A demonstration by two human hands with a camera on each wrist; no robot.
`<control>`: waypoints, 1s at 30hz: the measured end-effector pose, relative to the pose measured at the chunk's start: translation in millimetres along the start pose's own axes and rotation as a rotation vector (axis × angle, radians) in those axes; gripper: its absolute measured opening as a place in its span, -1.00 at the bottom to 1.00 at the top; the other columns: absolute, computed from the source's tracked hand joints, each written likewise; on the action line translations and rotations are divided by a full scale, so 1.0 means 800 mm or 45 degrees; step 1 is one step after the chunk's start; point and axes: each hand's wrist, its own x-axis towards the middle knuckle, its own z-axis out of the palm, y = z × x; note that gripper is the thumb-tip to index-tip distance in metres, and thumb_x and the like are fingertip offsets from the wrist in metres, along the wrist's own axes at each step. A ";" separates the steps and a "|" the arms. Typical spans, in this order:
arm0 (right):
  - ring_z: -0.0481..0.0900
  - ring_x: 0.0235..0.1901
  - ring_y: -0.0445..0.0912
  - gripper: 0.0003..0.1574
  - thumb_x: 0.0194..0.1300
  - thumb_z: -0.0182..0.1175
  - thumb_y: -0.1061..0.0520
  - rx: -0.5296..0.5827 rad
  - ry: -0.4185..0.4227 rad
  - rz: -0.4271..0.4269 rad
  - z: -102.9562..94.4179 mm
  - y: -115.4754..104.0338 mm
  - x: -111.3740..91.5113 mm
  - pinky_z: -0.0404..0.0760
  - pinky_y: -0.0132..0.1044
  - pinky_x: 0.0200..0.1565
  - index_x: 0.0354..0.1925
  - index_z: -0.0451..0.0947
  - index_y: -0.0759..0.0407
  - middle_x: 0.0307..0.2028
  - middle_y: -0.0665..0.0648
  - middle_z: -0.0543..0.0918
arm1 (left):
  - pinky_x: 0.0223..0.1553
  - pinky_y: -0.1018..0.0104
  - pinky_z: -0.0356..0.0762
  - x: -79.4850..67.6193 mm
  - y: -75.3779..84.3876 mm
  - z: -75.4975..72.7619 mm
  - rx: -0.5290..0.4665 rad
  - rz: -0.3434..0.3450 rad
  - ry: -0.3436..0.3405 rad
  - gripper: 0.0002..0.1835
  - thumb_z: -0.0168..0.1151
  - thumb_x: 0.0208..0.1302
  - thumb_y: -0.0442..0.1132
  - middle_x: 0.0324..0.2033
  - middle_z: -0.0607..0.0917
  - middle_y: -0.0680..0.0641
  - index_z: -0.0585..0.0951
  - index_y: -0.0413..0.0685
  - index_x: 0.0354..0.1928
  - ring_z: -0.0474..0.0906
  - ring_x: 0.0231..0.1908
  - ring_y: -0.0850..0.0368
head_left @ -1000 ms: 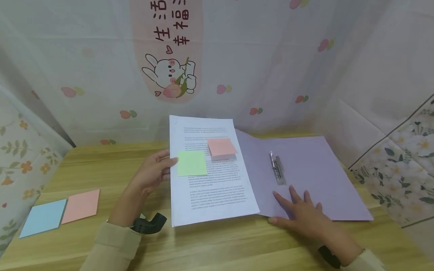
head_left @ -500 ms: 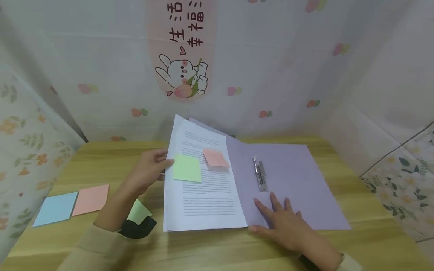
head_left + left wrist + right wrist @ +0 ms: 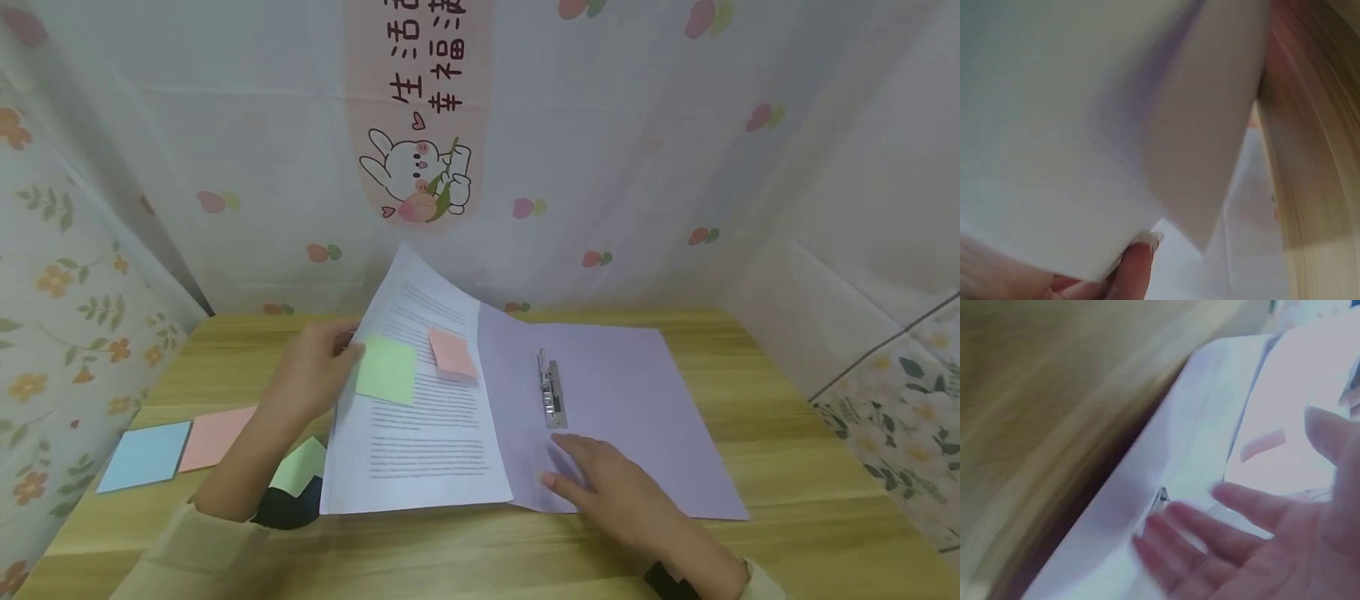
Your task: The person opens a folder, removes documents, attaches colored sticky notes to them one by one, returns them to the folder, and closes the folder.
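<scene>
My left hand (image 3: pixel 315 367) pinches the raised left edge of the printed sheets (image 3: pixel 427 450), thumb on the front beside a green sticky note (image 3: pixel 386 371). A pink sticky note (image 3: pixel 452 354) clings to the same page, one edge lifting. In the left wrist view the fingertips (image 3: pixel 1135 269) grip the paper's edge, and the sheets are fanned apart. Right of them spreads an open purple folder (image 3: pixel 645 400) with a metal lever clip (image 3: pixel 552 396). My right hand (image 3: pixel 611 487) is over the folder's lower part, just below the clip, fingers loosely extended and holding nothing.
A blue sticky pad (image 3: pixel 144 457) and a pink sticky pad (image 3: pixel 213 437) lie at left on the wooden table (image 3: pixel 420 558). Partly hidden by the left wrist is a green sticky pad (image 3: pixel 302 467). Patterned fabric (image 3: pixel 637 125) hangs behind and along both sides.
The left hand has turned the sheets leftward, tilting and bending them. The right hand, earlier spread flat on the folder, has rolled onto its side with fingers closer together.
</scene>
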 end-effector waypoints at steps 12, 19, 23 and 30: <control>0.51 0.31 0.10 -0.04 0.47 0.07 -0.29 1.004 -0.298 0.215 0.005 -0.011 0.057 0.59 -0.01 0.24 0.57 0.03 0.13 0.41 0.27 0.41 | -0.09 0.15 0.72 0.002 0.009 0.018 -0.267 -0.020 -0.150 -0.49 0.11 0.47 -0.31 0.17 0.65 -0.37 0.39 -0.32 0.41 0.70 0.04 -0.19; 0.53 0.26 -0.06 -0.28 0.52 0.07 -0.12 1.164 -0.324 0.213 0.009 -0.001 0.061 0.30 0.10 0.43 0.48 0.23 0.14 0.21 0.10 0.63 | -0.11 0.17 0.74 0.001 0.010 0.043 -0.381 -0.075 -0.216 -0.50 0.13 0.47 -0.32 0.19 0.65 -0.31 0.42 -0.24 0.40 0.72 0.03 -0.12; 0.61 0.16 -0.07 -0.36 0.54 0.06 0.01 1.147 -0.210 0.230 0.004 0.006 0.054 0.41 -0.07 0.31 0.45 0.27 0.20 0.12 0.13 0.71 | -0.07 0.12 0.73 0.002 0.014 0.059 -0.384 -0.052 -0.230 -0.51 0.12 0.47 -0.33 0.20 0.65 -0.32 0.41 -0.23 0.40 0.71 0.07 -0.16; 0.76 -0.07 -0.04 -0.30 0.56 0.03 0.07 1.239 -0.104 0.236 -0.017 0.027 0.035 0.70 -0.22 -0.06 0.54 0.11 0.17 0.06 0.18 0.72 | 0.02 0.04 0.67 -0.016 0.028 0.086 -0.016 0.015 -0.245 -0.30 0.12 0.51 -0.12 0.19 0.65 -0.26 0.16 -0.25 0.53 0.66 0.10 -0.06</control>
